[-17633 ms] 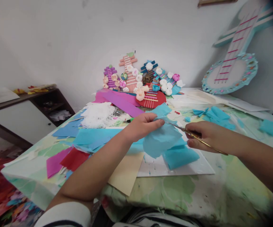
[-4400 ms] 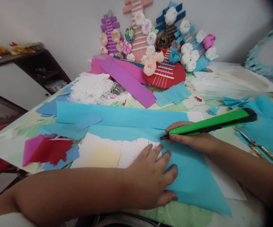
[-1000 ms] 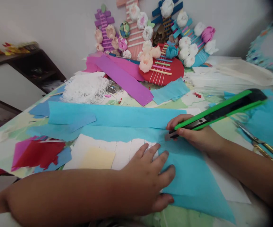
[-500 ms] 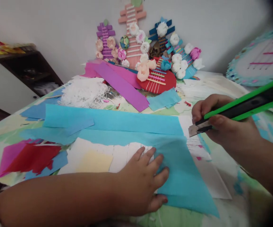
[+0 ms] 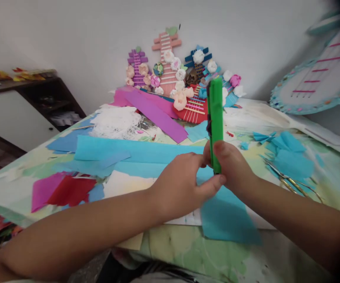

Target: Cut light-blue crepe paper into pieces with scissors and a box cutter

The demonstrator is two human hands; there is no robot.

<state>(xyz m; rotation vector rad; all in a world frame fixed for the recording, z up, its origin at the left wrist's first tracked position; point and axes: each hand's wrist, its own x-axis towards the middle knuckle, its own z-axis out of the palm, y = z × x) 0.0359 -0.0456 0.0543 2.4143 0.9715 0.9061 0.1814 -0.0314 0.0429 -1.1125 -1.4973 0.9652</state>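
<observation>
A green utility knife (image 5: 216,122) stands nearly upright in front of me. My right hand (image 5: 234,163) is wrapped round its lower part, thumb pressed on the green body. My left hand (image 5: 181,184) meets it from the left, thumb and fingers curled round the knife's bottom end; its fingertips are partly hidden, and the blade cannot be made out. Beneath both hands lies turquoise crepe paper (image 5: 229,220), its near end hanging toward the table edge. A folded turquoise strip (image 5: 123,151) stretches left behind my left hand. White paper (image 5: 123,182) lies under my left forearm.
Gold-handled scissors (image 5: 293,182) rest beside turquoise scraps (image 5: 290,153) on the right. Red paper (image 5: 72,190), white shreds (image 5: 114,120) and a purple strip (image 5: 161,116) lie on the left and middle of the table. Decorated instrument-shaped crafts (image 5: 168,70) lean on the wall.
My left hand has lifted off the paper to the knife. My right hand has moved left and turned the knife from pointing left to upright. The view has shifted, showing the scissors.
</observation>
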